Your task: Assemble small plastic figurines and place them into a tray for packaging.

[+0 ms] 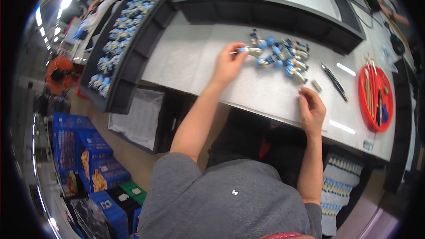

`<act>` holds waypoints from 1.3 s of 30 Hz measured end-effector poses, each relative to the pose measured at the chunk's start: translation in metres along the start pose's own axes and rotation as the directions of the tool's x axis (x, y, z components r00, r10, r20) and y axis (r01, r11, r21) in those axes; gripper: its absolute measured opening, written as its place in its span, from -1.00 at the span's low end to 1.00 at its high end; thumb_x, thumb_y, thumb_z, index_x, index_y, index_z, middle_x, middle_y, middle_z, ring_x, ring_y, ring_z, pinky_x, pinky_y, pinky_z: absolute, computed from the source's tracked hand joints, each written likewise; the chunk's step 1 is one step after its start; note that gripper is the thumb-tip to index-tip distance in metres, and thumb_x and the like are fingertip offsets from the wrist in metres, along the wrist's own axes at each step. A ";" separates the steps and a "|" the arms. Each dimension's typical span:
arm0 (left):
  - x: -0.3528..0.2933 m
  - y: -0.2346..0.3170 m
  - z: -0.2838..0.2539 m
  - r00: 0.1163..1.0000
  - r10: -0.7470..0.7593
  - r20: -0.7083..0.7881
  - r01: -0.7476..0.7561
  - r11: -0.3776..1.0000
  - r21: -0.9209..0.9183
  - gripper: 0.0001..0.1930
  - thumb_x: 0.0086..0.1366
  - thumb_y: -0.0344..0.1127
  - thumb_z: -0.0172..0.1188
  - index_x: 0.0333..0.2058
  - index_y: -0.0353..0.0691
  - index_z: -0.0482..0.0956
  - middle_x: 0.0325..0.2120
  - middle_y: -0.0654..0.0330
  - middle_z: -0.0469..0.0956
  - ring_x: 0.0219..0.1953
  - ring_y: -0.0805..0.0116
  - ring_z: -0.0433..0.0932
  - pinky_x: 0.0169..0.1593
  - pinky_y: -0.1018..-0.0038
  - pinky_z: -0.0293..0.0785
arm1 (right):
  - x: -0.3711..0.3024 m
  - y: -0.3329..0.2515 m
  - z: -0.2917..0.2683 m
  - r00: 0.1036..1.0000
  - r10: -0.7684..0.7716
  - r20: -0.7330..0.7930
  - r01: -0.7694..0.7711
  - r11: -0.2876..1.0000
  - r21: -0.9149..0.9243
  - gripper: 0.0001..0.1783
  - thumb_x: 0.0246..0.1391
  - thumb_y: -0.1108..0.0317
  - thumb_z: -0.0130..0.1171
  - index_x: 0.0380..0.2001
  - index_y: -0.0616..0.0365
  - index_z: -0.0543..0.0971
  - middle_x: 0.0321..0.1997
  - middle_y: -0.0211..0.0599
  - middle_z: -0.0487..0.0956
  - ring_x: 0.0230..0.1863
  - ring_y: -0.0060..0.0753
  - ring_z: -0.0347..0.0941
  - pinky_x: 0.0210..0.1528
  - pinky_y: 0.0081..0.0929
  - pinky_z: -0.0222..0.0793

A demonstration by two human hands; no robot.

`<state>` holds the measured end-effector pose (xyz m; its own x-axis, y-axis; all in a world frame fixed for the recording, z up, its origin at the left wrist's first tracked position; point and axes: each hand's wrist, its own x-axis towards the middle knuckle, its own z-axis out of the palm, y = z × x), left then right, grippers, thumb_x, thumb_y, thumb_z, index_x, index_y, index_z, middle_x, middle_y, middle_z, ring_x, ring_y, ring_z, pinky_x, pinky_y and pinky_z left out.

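Note:
My left hand (229,63) pinches a small figurine (253,52) with a pale body and a light blue head, above the white worktop. Just right of it lies a loose cluster of similar blue-and-cream figurines (292,56), several of them on their sides. Close to the table's front edge, my right hand (313,111) is loosely curled, thumb and forefinger apart, with nothing visible between them. A small grey block (316,85) lies just beyond its fingertips. Further right rest dark pen-like tools (334,82).
A red oval tray (365,106) with brushes stands at the right. A dark lined tray (265,6) spans the back. At the left, another dark tray (139,55) holds rows of blue figurines. Blue crates (84,139) stand low left; figurine rows (338,186) sit below the table's right side.

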<state>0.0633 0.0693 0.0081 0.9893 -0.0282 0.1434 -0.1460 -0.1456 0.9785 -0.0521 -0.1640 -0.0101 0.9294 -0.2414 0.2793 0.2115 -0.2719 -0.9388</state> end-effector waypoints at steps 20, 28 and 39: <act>-0.053 0.030 0.034 0.895 0.145 0.421 0.157 0.782 -0.603 -0.67 0.13 -0.62 -0.03 -0.08 -0.37 0.38 -0.20 0.07 0.46 -0.12 0.34 0.44 0.00 0.43 0.37 | -0.015 -0.047 0.021 0.933 0.291 0.210 -0.359 0.776 0.519 -0.59 0.08 0.34 0.03 -0.04 0.33 0.31 -0.29 -0.21 0.47 -0.33 -0.44 0.47 -0.30 -0.56 0.45; -0.065 0.028 0.059 0.833 0.064 0.550 0.332 0.736 -0.589 -0.69 0.19 -0.48 0.00 -0.06 -0.35 0.37 -0.13 0.04 0.43 -0.08 0.31 0.43 0.02 0.38 0.36 | -0.024 -0.037 0.014 0.903 0.387 0.187 -0.414 0.669 0.617 -0.59 0.02 0.45 0.09 -0.04 0.30 0.32 -0.24 -0.20 0.47 -0.28 -0.44 0.47 -0.22 -0.54 0.45; -0.068 0.026 0.072 0.850 -0.024 0.527 0.324 0.811 -0.487 -0.63 0.11 -0.61 0.03 -0.06 -0.33 0.36 -0.14 0.10 0.44 -0.11 0.43 0.41 -0.06 0.55 0.35 | -0.039 -0.021 0.008 0.967 0.066 -0.246 -0.014 0.978 0.207 -0.56 -0.05 0.70 -0.05 -0.04 0.24 0.31 -0.16 -0.19 0.44 -0.17 -0.41 0.43 -0.06 -0.52 0.38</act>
<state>-0.0082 -0.0041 0.0130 0.8404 -0.5415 0.0208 0.2059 0.3546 0.9121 -0.0907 -0.1419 -0.0032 0.8381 -0.4810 0.2575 0.2560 -0.0701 -0.9641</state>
